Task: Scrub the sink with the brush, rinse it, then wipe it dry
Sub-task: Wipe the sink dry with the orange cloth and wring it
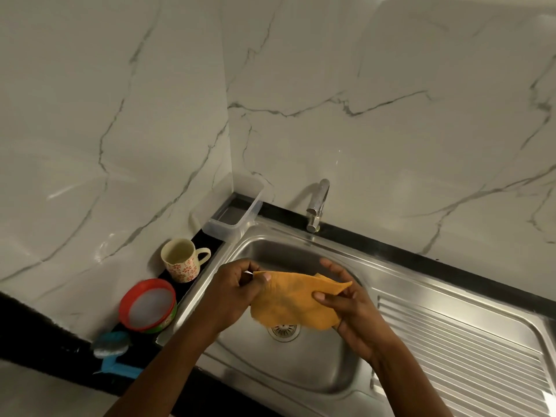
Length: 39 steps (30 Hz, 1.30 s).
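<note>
An orange cloth (pixel 294 299) hangs spread above the steel sink (pixel 301 374), over the round drain (pixel 283 331). My left hand (pixel 233 291) pinches the cloth's left corner between thumb and fingers. My right hand (pixel 350 305) grips its right edge, thumb on top, other fingers behind. The blue-handled scrub brush (pixel 112 349) lies on the dark counter left of the sink, apart from both hands.
A chrome tap (pixel 317 206) stands behind the basin. A ribbed steel drainboard (pixel 463 344) runs to the right. On the left counter strip sit a floral mug (pixel 183 260), a red-rimmed tub (pixel 147 305) and a clear plastic container (pixel 233 212). Marble walls close the corner.
</note>
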Tool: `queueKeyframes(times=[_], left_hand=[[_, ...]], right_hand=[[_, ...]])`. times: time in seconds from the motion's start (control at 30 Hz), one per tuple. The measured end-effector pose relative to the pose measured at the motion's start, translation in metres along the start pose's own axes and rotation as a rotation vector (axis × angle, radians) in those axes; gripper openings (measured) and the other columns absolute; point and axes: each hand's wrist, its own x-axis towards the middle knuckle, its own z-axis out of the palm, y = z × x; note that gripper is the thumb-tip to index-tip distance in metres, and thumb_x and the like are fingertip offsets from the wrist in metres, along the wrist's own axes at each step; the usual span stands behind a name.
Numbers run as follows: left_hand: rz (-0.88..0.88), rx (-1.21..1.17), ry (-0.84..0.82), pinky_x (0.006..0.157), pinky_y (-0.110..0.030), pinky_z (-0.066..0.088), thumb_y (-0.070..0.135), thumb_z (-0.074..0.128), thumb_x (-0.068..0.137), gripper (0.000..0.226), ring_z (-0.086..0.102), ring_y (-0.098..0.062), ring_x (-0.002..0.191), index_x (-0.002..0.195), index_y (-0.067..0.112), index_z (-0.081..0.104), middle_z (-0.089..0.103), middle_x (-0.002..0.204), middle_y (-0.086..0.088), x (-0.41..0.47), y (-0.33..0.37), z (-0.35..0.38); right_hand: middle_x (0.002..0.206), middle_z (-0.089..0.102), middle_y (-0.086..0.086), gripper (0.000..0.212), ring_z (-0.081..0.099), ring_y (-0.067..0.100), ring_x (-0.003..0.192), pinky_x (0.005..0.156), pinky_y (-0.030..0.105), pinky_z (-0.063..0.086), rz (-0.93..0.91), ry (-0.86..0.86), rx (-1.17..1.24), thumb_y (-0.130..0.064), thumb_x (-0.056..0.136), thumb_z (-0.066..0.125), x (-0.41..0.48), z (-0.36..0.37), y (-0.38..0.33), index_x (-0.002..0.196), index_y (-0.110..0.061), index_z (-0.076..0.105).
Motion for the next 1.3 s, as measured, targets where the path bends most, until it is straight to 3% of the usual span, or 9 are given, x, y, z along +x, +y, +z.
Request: queueKeyframes(times=[0.17,0.33,0.5,0.57,0.73,0.83,0.97,1.1,1.3], left_hand=[[-0.017,0.030,0.129,0.073,-0.047,0.065,0.034,0.073,0.094,0.007,0.074,-0.014,0.080,0.093,0.028,0.070,0.074,0.082,0.005,0.004,-0.009,-0.009],[-0.039,0.039,0.184,0.071,-0.048,0.065,0.032,0.072,0.095,0.006,0.075,-0.014,0.080,0.093,0.028,0.069,0.076,0.085,0.004,0.010,-0.015,-0.022],[0.034,0.143,0.287,0.070,-0.038,0.064,0.035,0.072,0.095,0.013,0.070,0.001,0.079,0.095,0.023,0.070,0.073,0.084,0.012,0.017,-0.017,-0.022],[0.045,0.120,0.285,0.070,-0.037,0.064,0.036,0.073,0.094,0.011,0.071,0.000,0.078,0.092,0.027,0.069,0.074,0.083,0.012,0.019,-0.015,-0.018],[0.056,0.010,0.260,0.071,-0.040,0.066,0.036,0.073,0.094,0.010,0.075,-0.003,0.079,0.085,0.037,0.068,0.076,0.079,0.012,0.024,-0.009,-0.007],[0.038,-0.017,0.262,0.075,-0.040,0.065,0.034,0.069,0.098,0.012,0.075,-0.004,0.080,0.088,0.031,0.074,0.077,0.079,0.011,0.030,-0.011,-0.008],[0.055,0.038,0.254,0.068,-0.029,0.061,0.046,0.058,0.102,0.042,0.071,-0.009,0.067,0.077,0.016,0.074,0.071,0.066,0.003,0.029,-0.004,-0.010],[-0.017,-0.092,0.199,0.076,-0.046,0.062,0.066,0.045,0.101,0.072,0.074,-0.028,0.075,0.078,0.005,0.074,0.073,0.070,-0.012,0.028,-0.010,-0.013],[0.060,0.008,0.269,0.083,-0.016,0.058,0.031,0.071,0.097,0.015,0.069,0.005,0.096,0.111,0.030,0.071,0.073,0.099,0.019,0.028,-0.020,-0.025]], right_hand=[[0.117,0.074,0.003,0.053,0.073,0.020,0.105,0.096,0.049,0.060,-0.131,0.165,-0.461,-0.056,0.076,0.086,0.009,0.015,0.003,0.117,-0.025,0.073],[0.124,0.067,-0.023,0.015,0.066,-0.006,0.104,0.088,0.017,0.052,-0.369,0.281,-0.918,-0.051,0.089,0.071,0.029,0.031,0.002,0.103,-0.054,0.072],[0.061,0.059,-0.030,0.025,0.061,-0.008,0.066,0.059,0.008,0.039,-0.480,0.325,-1.100,-0.047,0.101,0.063,0.039,0.064,0.008,0.076,-0.047,0.059],[0.056,0.054,-0.028,0.042,0.057,-0.004,0.058,0.053,0.010,0.037,-0.528,0.336,-1.122,-0.040,0.103,0.062,0.043,0.082,0.012,0.064,-0.046,0.046],[0.073,0.067,-0.017,0.030,0.067,0.006,0.069,0.062,0.028,0.054,-0.544,0.222,-1.101,-0.042,0.110,0.049,0.055,0.115,0.030,0.088,-0.033,0.069],[0.081,0.067,-0.031,0.020,0.067,-0.003,0.076,0.068,0.013,0.047,-0.503,0.166,-1.053,-0.030,0.109,0.052,0.055,0.123,0.032,0.102,-0.031,0.071],[0.114,0.073,-0.024,0.021,0.066,-0.006,0.111,0.094,0.021,0.055,-0.409,0.079,-1.028,-0.036,0.101,0.063,0.055,0.123,0.037,0.122,-0.038,0.067],[0.097,0.074,-0.018,0.013,0.070,-0.001,0.094,0.083,0.024,0.058,-0.407,0.142,-1.020,-0.029,0.101,0.066,0.060,0.123,0.035,0.112,-0.033,0.072],[0.083,0.073,-0.002,0.018,0.071,0.017,0.074,0.072,0.048,0.060,-0.354,0.144,-0.908,-0.020,0.105,0.059,0.064,0.112,0.017,0.102,-0.031,0.074]])
